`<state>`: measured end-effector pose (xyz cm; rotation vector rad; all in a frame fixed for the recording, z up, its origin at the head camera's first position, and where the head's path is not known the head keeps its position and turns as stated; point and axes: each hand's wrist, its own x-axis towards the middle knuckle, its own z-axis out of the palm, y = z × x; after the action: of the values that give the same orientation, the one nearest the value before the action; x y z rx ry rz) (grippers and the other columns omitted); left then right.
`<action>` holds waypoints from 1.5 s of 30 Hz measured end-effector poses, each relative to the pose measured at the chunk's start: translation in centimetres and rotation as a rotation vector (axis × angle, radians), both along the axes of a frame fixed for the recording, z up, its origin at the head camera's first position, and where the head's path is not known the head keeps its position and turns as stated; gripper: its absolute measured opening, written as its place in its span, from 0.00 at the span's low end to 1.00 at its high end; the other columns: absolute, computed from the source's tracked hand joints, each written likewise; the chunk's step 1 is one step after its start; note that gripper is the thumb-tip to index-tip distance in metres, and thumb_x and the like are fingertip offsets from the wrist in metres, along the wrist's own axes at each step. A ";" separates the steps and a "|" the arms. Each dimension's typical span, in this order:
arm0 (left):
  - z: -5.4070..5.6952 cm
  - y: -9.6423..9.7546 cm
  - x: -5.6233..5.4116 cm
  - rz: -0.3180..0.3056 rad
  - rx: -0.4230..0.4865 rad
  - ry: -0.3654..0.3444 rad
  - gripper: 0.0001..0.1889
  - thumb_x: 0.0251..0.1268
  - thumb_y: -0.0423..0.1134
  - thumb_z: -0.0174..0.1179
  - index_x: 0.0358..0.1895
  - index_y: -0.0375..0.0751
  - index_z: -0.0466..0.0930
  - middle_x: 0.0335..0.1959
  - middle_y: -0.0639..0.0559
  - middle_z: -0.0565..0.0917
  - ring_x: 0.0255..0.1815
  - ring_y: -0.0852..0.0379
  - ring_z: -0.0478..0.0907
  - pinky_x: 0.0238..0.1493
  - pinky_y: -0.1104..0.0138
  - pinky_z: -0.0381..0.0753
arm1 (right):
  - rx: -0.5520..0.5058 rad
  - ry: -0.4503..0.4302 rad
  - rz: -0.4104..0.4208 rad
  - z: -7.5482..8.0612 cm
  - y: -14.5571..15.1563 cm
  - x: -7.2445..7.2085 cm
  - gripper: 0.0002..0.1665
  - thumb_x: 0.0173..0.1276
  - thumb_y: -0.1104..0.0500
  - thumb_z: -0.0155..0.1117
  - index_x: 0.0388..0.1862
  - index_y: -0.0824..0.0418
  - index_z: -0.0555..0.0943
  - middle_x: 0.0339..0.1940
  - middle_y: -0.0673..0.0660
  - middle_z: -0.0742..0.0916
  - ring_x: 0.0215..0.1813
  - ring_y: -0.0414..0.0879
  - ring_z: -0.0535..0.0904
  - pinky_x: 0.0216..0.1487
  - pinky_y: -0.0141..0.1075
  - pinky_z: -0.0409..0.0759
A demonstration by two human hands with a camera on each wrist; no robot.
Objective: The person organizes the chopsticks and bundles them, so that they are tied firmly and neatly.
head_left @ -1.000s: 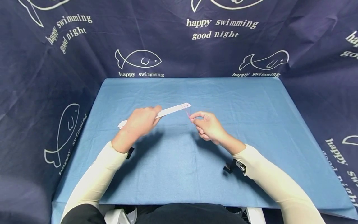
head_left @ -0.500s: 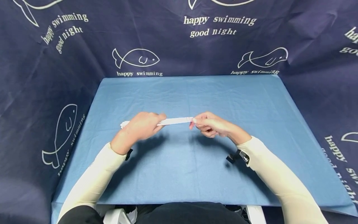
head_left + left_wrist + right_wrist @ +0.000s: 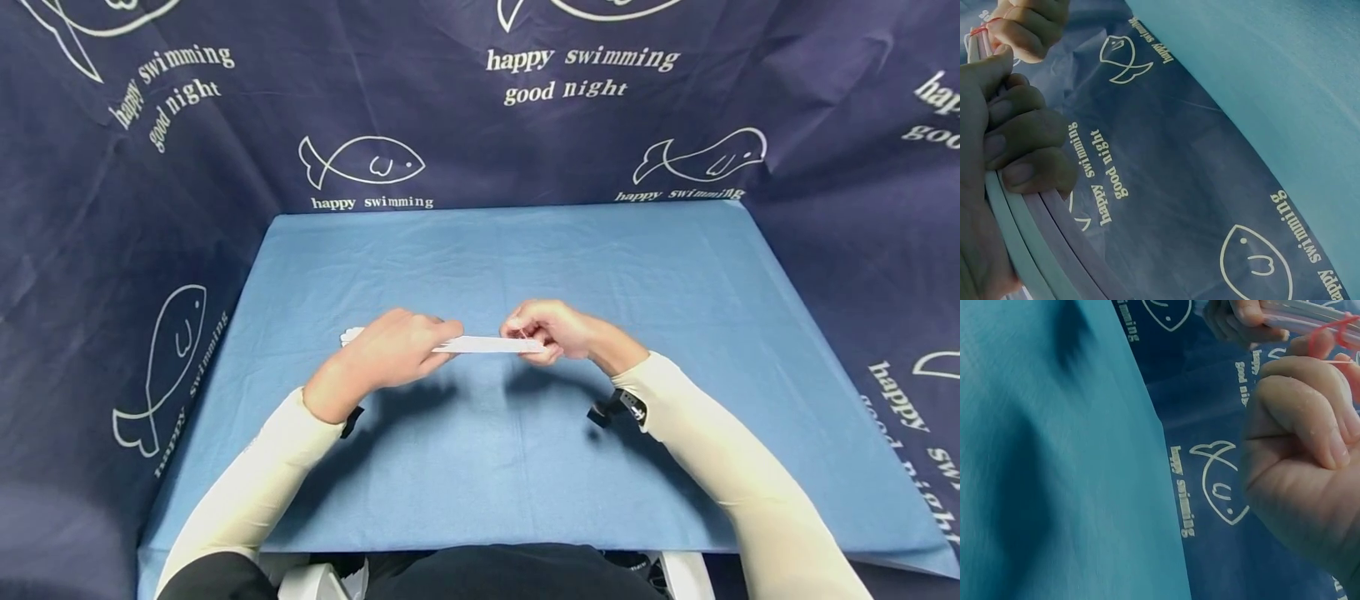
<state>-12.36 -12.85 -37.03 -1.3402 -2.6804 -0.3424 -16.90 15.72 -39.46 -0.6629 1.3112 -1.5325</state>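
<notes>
My left hand [image 3: 397, 346] grips a bundle of long, pale flat strips [image 3: 487, 344] around its middle, over the blue table. In the left wrist view, white, pale green and purplish strips [image 3: 1029, 231] run under the curled fingers and out past the palm. A thin red rubber band [image 3: 980, 29] loops round the bundle's far end. At that end my right hand [image 3: 555, 329] pinches the band with curled fingers. The right wrist view has the band [image 3: 1349, 322] around the strips, a thin strand stretched to the fingers; the right fingertips are partly hidden.
A blue cloth [image 3: 517, 467] covers the table beneath both hands. Dark blue curtains [image 3: 480, 108] printed with fish and lettering hang behind it and on both sides. The person's dark clothing [image 3: 517, 575] is at the near edge.
The bundle's right end has come down toward me, and the strips now lie nearly level. My right hand, earlier pulling the band below the end, is now up at that end.
</notes>
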 end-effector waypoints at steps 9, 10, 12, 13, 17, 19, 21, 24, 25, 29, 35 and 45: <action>-0.1 -0.8 -0.4 0.025 0.012 0.006 0.08 0.73 0.41 0.63 0.35 0.46 0.75 0.20 0.56 0.75 0.19 0.57 0.66 0.21 0.61 0.71 | -0.057 0.031 0.025 0.5 0.2 -0.1 0.25 0.79 0.44 0.49 0.29 0.59 0.77 0.12 0.48 0.58 0.13 0.42 0.46 0.13 0.39 0.40; -0.1 -1.0 -0.5 0.035 0.008 0.004 0.08 0.74 0.41 0.63 0.35 0.46 0.75 0.21 0.55 0.75 0.19 0.57 0.66 0.21 0.60 0.71 | -0.069 0.042 0.036 0.5 0.4 -0.1 0.27 0.80 0.42 0.50 0.29 0.61 0.77 0.12 0.49 0.56 0.13 0.43 0.45 0.13 0.39 0.40; -0.1 -1.3 -0.6 0.055 0.000 0.000 0.08 0.74 0.41 0.63 0.35 0.46 0.74 0.21 0.56 0.75 0.19 0.57 0.66 0.22 0.61 0.71 | -0.076 0.069 0.054 0.5 0.8 -0.1 0.31 0.80 0.37 0.50 0.30 0.61 0.77 0.13 0.50 0.53 0.13 0.44 0.45 0.12 0.40 0.41; -0.1 -1.4 -0.6 0.064 -0.005 0.000 0.09 0.74 0.41 0.63 0.35 0.46 0.74 0.21 0.56 0.75 0.19 0.57 0.66 0.22 0.61 0.70 | -0.079 0.082 0.062 0.5 1.0 -0.1 0.33 0.81 0.35 0.49 0.31 0.62 0.77 0.14 0.50 0.53 0.14 0.44 0.45 0.12 0.40 0.41; 0.0 -1.7 -0.7 0.069 -0.005 0.017 0.09 0.73 0.40 0.62 0.34 0.46 0.74 0.20 0.56 0.75 0.18 0.57 0.65 0.20 0.61 0.69 | -0.066 0.101 0.074 0.8 1.3 0.0 0.37 0.81 0.32 0.48 0.34 0.65 0.77 0.16 0.51 0.54 0.15 0.45 0.45 0.13 0.40 0.41; 0.0 -1.6 -0.6 0.054 0.001 0.023 0.09 0.73 0.40 0.62 0.34 0.47 0.74 0.20 0.56 0.75 0.18 0.57 0.66 0.20 0.60 0.69 | -0.069 0.095 0.084 0.8 1.4 -0.1 0.38 0.81 0.32 0.48 0.35 0.66 0.78 0.16 0.52 0.54 0.15 0.45 0.46 0.13 0.40 0.41; 0.0 -1.3 -0.5 0.034 0.013 0.018 0.09 0.73 0.41 0.62 0.33 0.47 0.74 0.21 0.56 0.75 0.19 0.57 0.67 0.20 0.60 0.71 | -0.075 0.073 0.102 0.7 1.4 -0.2 0.38 0.80 0.31 0.48 0.36 0.65 0.80 0.16 0.52 0.55 0.15 0.45 0.46 0.13 0.40 0.41; 0.1 -0.8 -0.1 0.003 0.029 0.000 0.10 0.74 0.42 0.62 0.33 0.48 0.73 0.20 0.57 0.74 0.19 0.59 0.66 0.21 0.62 0.69 | -0.086 0.010 0.138 0.3 1.2 -0.3 0.34 0.81 0.33 0.48 0.37 0.60 0.83 0.15 0.49 0.63 0.16 0.44 0.47 0.14 0.39 0.41; 0.1 -0.6 0.0 -0.007 0.036 -0.008 0.10 0.74 0.42 0.61 0.32 0.48 0.73 0.20 0.58 0.73 0.19 0.59 0.66 0.20 0.63 0.68 | -0.092 -0.016 0.147 0.2 1.0 -0.3 0.31 0.83 0.36 0.47 0.37 0.59 0.83 0.16 0.48 0.67 0.16 0.44 0.48 0.14 0.39 0.41; 0.2 0.0 0.2 -0.034 0.039 -0.021 0.11 0.75 0.42 0.61 0.31 0.49 0.72 0.19 0.59 0.70 0.19 0.61 0.62 0.20 0.67 0.61 | -0.078 -0.046 0.123 0.5 -0.2 0.1 0.20 0.79 0.53 0.44 0.33 0.56 0.82 0.19 0.43 0.79 0.15 0.40 0.53 0.15 0.38 0.44; 0.0 0.0 0.2 -0.008 0.014 -0.016 0.11 0.73 0.41 0.61 0.31 0.49 0.72 0.19 0.59 0.70 0.18 0.60 0.62 0.20 0.66 0.61 | 0.057 0.055 -0.084 2.0 -1.6 0.7 0.10 0.59 0.61 0.39 0.37 0.57 0.69 0.19 0.44 0.68 0.17 0.38 0.53 0.18 0.31 0.48; -0.5 -0.4 -0.1 0.104 -0.120 -0.070 0.07 0.72 0.38 0.60 0.33 0.49 0.75 0.20 0.56 0.75 0.20 0.57 0.69 0.23 0.59 0.72 | 0.179 0.282 -0.497 3.9 -1.6 1.1 0.08 0.60 0.69 0.41 0.35 0.63 0.68 0.20 0.50 0.70 0.22 0.39 0.60 0.24 0.29 0.55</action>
<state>-12.48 -13.20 -37.53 -1.2339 -2.8573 -0.2241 -15.80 14.15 -35.57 -0.4688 1.9102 -1.7222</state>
